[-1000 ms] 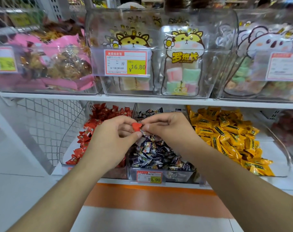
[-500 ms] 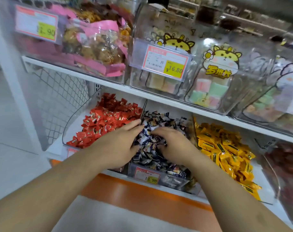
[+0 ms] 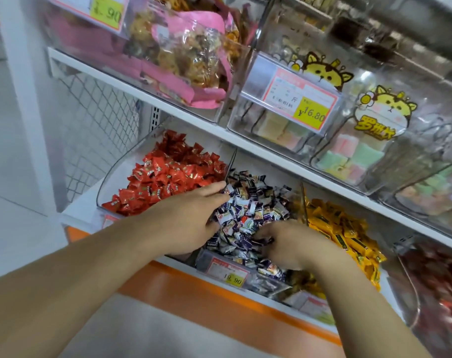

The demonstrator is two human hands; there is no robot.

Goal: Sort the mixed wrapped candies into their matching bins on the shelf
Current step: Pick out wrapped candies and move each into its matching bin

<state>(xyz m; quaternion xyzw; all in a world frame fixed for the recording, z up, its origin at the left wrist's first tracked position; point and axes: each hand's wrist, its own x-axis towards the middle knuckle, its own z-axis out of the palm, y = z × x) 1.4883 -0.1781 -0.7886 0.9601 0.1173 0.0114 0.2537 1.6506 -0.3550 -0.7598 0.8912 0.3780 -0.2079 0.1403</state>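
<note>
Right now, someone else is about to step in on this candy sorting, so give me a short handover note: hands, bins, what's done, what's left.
Left hand: fingers straight, resting on the near left edge of the purple-and-white candies in the middle bin, holding nothing visible.
Right hand: fingers curled down into the same pile; whether it grips a piece cannot be seen.
Red candies fill the left bin, yellow candies the right bin.
Done: not much can be judged from here.
Left: one red-orange piece lies among the purple ones between the hands; probably move it to the red bin, then keep checking the pile.
</note>
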